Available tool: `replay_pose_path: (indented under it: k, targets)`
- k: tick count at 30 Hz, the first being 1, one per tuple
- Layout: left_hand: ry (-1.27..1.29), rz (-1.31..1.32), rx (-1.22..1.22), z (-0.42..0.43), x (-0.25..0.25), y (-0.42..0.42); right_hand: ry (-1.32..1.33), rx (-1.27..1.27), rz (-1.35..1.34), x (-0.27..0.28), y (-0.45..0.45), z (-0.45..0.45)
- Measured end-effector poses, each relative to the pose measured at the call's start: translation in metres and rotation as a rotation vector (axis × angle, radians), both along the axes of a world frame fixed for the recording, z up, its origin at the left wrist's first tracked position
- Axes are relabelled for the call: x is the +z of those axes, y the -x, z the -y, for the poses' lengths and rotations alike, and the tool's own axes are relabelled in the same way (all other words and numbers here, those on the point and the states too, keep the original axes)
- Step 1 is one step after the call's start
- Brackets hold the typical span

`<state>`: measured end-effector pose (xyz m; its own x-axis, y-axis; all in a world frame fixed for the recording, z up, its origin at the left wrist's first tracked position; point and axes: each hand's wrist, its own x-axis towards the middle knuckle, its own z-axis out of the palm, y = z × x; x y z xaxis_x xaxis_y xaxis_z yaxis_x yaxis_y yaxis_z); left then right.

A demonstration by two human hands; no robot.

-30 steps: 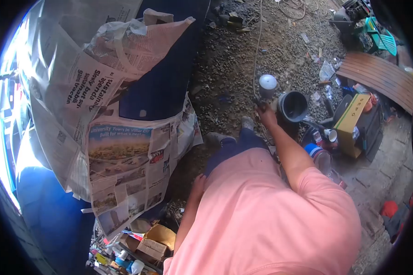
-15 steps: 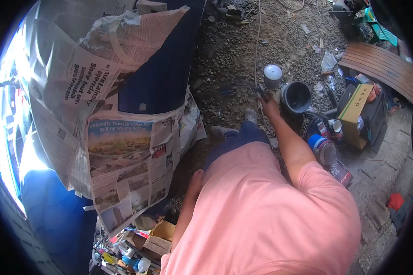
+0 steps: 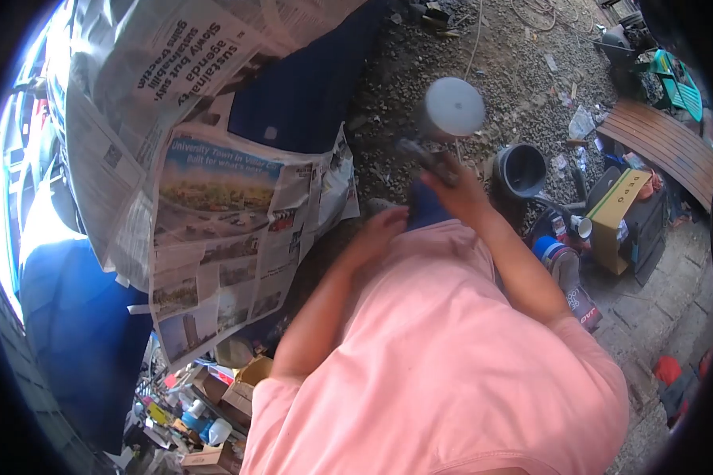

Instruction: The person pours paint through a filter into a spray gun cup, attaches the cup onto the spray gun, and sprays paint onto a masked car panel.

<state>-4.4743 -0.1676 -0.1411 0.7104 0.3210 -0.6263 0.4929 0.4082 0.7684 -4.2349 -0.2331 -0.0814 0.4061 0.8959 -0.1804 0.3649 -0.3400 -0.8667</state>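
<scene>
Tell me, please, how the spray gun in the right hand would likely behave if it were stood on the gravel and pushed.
The spray gun would probably be top-heavy, since its cup looks wider than the rest. It could tip when pushed, because the gravel looks uneven. The cup's smooth-looking lid may be slippery.

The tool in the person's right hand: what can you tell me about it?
The tool looks like a spray gun: a dark, metallic-looking body with a greyish cup above it in the picture, topped by a round, whitish, plastic-looking lid with a small mark near its middle. The right hand grips it, hiding part. Its front end points toward the picture's left. It is held above gravelly ground; blur hides finer details, and the cup's contents cannot be seen.
</scene>
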Motion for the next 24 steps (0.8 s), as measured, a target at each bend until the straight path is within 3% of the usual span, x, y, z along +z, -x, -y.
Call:
replay_pose_path:
  k: [3, 5, 8, 10, 11, 13, 18, 21, 24]
  targets:
    - [0.301, 0.206, 0.134, -0.013, 0.044, -0.032, 0.054, 0.096, -0.196, 0.046, 0.033, -0.037]
    - [0.255, 0.18, 0.195, -0.017, 0.057, -0.032, 0.035, 0.134, -0.184, 0.052, 0.055, -0.058]
    - [-0.085, 0.21, 0.247, -0.017, 0.074, -0.027, 0.025, 0.187, -0.198, 0.059, 0.076, -0.081]
    - [-0.105, 0.262, 0.335, -0.016, 0.071, -0.022, 0.022, 0.204, -0.197, 0.061, 0.084, -0.09]
    - [0.035, 0.288, 0.413, -0.016, 0.064, -0.016, 0.02, 0.203, -0.19, 0.061, 0.088, -0.093]
    - [0.073, 0.271, 0.453, -0.014, 0.052, -0.006, 0.022, 0.204, -0.189, 0.058, 0.093, -0.095]
    - [-0.277, 0.071, 0.273, -0.016, 0.049, 0.002, 0.042, 0.23, -0.217, 0.055, 0.096, -0.098]
    - [-0.442, 0.099, 0.182, -0.017, 0.046, 0.004, 0.011, 0.234, -0.215, 0.052, 0.098, -0.097]
    - [-0.435, 0.15, 0.23, -0.017, 0.04, 0.002, 0.001, 0.235, -0.224, 0.053, 0.097, -0.097]
